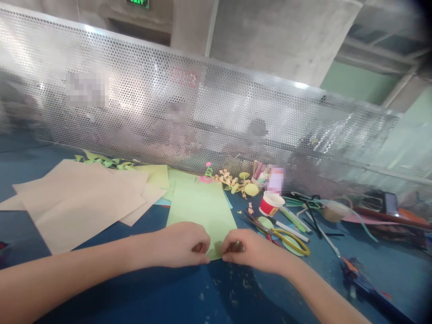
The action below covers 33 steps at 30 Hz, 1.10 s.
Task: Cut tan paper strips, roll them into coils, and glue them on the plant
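Observation:
A light green paper sheet [201, 204] lies on the blue table [189, 297] in front of me. My left hand [184, 245] rests closed on the sheet's near edge, fingers curled and pinching the paper. My right hand [251, 249] pinches the same near edge just to the right, thumb and fingers pressed together on it. The two hands almost touch at the near corner of the sheet.
Beige paper sheets [84, 202] lie to the left. Scissors with yellow handles [285, 236], a red and white cup [270, 204], pens, paper flowers [232, 180] and scraps crowd the right. A glue gun [357, 279] lies at the right. A perforated metal screen [202, 112] closes the table's back.

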Tool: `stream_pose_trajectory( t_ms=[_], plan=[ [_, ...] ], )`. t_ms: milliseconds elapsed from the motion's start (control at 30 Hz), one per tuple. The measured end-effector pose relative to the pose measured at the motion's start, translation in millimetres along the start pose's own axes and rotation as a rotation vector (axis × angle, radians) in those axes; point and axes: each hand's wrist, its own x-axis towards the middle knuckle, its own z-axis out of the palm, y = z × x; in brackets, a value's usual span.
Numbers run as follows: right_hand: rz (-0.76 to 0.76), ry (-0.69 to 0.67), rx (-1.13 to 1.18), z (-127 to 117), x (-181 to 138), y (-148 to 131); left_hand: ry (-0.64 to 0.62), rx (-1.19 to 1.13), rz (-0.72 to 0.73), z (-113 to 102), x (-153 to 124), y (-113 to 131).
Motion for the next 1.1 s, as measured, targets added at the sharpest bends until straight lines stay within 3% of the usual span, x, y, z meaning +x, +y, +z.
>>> stream_pose_trajectory(
  t_ms=[167,467,633,767,900,1100],
  plan=[
    [-0.005,-0.007,-0.048,0,0,0,-0.072,-0.058,-0.009,-7,-2,-3],
    [-0.007,-0.022,-0.039,0,0,3,0.034,0.238,0.039,0,-9,7],
    [0.013,-0.052,-0.027,-2,-1,1,0.062,0.272,0.046,5,-9,8],
    [0.021,-0.084,-0.036,-3,-5,1,0.078,0.199,0.069,7,-8,4],
    [-0.027,-0.022,-0.123,-5,-7,0,0.07,0.076,0.042,2,-9,6],
    [0.064,-0.019,-0.129,-20,-9,-3,-0.074,-0.244,0.024,-20,-7,4]
  ],
)
